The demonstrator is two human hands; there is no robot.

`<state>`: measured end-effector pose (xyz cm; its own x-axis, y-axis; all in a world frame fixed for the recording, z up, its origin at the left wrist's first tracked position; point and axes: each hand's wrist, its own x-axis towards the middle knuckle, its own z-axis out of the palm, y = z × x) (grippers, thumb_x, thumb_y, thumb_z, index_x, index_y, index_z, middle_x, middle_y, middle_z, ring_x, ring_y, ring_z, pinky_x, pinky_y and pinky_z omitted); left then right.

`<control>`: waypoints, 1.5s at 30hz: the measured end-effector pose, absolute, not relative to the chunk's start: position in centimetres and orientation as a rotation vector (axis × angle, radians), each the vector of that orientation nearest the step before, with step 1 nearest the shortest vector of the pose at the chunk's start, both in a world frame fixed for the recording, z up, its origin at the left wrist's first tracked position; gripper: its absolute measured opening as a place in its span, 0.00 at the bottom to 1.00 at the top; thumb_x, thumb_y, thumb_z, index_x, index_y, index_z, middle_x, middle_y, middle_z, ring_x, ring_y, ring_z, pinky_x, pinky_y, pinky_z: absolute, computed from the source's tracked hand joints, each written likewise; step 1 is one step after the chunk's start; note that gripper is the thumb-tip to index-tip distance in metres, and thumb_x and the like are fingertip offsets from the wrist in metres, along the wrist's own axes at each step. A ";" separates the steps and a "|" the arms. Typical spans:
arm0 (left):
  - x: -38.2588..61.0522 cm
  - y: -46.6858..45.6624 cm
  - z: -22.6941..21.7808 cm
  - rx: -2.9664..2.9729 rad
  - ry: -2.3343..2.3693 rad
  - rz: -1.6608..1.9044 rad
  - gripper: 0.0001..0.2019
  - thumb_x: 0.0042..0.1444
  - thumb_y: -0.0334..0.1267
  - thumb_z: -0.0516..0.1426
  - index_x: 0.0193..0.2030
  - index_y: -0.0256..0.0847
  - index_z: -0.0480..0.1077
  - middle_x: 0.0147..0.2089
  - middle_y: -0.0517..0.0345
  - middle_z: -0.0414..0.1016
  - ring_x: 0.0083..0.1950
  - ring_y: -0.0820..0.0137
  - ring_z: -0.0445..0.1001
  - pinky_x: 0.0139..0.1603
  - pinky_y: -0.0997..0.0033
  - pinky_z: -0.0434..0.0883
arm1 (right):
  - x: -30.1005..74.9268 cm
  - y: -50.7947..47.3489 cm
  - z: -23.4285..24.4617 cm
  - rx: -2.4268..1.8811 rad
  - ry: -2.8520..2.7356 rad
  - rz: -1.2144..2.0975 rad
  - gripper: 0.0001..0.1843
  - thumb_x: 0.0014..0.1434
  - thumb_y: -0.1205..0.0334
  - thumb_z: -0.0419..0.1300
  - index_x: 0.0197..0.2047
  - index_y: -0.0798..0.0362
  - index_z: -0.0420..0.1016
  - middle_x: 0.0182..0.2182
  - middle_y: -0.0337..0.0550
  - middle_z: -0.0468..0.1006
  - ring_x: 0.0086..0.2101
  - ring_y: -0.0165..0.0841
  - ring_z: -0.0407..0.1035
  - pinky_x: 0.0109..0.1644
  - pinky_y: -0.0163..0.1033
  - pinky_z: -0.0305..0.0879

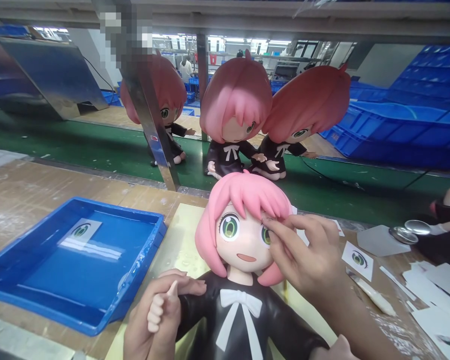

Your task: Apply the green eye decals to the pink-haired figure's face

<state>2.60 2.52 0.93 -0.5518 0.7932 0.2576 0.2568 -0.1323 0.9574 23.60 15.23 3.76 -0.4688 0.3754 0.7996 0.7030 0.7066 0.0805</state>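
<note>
Pink-haired doll (243,250), black dress: left hand (153,320) fingers clamped on arm, right hand (307,260) fingers pinched at eye.

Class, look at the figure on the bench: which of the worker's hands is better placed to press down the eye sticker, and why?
Right hand: its fingertips already rest by the doll's eye sticker. The left hand is lower down, gripping the doll's arm.

The left hand (155,320) is seen low in the view, palm turned inward, its fingers (180,286) curled closed around what is gripped, the thumb laid across the top. The right hand (307,260) is raised higher and reaches in from the right, wrist bent, forearm running off toward the lower right corner. Its thumb and forefinger (273,231) are pinched together at the tips, the other fingers loosely folded behind.
</note>
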 end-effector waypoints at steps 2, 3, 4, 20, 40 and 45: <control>2.7 2.5 0.9 1.170 1.724 1.732 0.12 0.67 0.46 0.54 0.40 0.45 0.76 0.36 0.60 0.82 0.50 0.66 0.76 0.53 0.70 0.69 | 23.4 15.3 4.0 -0.844 -2.102 -0.606 0.16 0.57 0.74 0.65 0.50 0.60 0.79 0.38 0.51 0.73 0.41 0.43 0.62 0.43 0.47 0.62; 2.7 2.5 0.9 1.168 1.722 1.733 0.12 0.67 0.46 0.54 0.40 0.45 0.76 0.35 0.60 0.82 0.50 0.66 0.76 0.53 0.71 0.69 | 23.3 15.3 4.1 -0.850 -2.106 -0.656 0.16 0.57 0.74 0.65 0.50 0.60 0.78 0.38 0.51 0.73 0.41 0.43 0.62 0.43 0.47 0.61; 2.6 2.5 0.9 1.163 1.721 1.732 0.11 0.67 0.46 0.55 0.40 0.45 0.76 0.35 0.60 0.82 0.50 0.66 0.76 0.53 0.71 0.69 | 23.1 15.3 4.2 -0.856 -2.112 -0.694 0.16 0.57 0.74 0.65 0.50 0.59 0.79 0.38 0.51 0.73 0.41 0.44 0.62 0.42 0.47 0.61; 2.4 2.4 0.5 1.188 1.726 1.731 0.11 0.67 0.47 0.55 0.42 0.45 0.76 0.36 0.61 0.83 0.48 0.66 0.78 0.53 0.69 0.70 | 22.8 15.6 4.2 -0.848 -2.106 -0.711 0.13 0.55 0.75 0.66 0.45 0.57 0.77 0.37 0.49 0.74 0.41 0.42 0.64 0.42 0.46 0.65; 2.0 2.4 0.2 1.179 1.770 1.701 0.13 0.65 0.49 0.56 0.38 0.43 0.76 0.36 0.57 0.83 0.43 0.62 0.78 0.52 0.63 0.71 | 23.2 15.0 4.4 -0.821 -2.089 -0.653 0.15 0.54 0.72 0.70 0.45 0.60 0.80 0.33 0.48 0.78 0.38 0.41 0.65 0.42 0.47 0.64; 2.0 2.3 0.3 1.152 1.727 1.713 0.10 0.66 0.46 0.56 0.42 0.45 0.75 0.36 0.60 0.83 0.50 0.65 0.77 0.55 0.68 0.69 | 23.3 15.9 4.7 -0.764 -2.111 -0.786 0.12 0.58 0.71 0.67 0.47 0.60 0.78 0.33 0.46 0.80 0.39 0.42 0.65 0.41 0.47 0.62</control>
<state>2.01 2.31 0.31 -0.5524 0.7987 0.2387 0.2454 -0.1179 0.9622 23.25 15.91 4.69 -0.5451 0.2627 0.7961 0.7193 0.6343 0.2832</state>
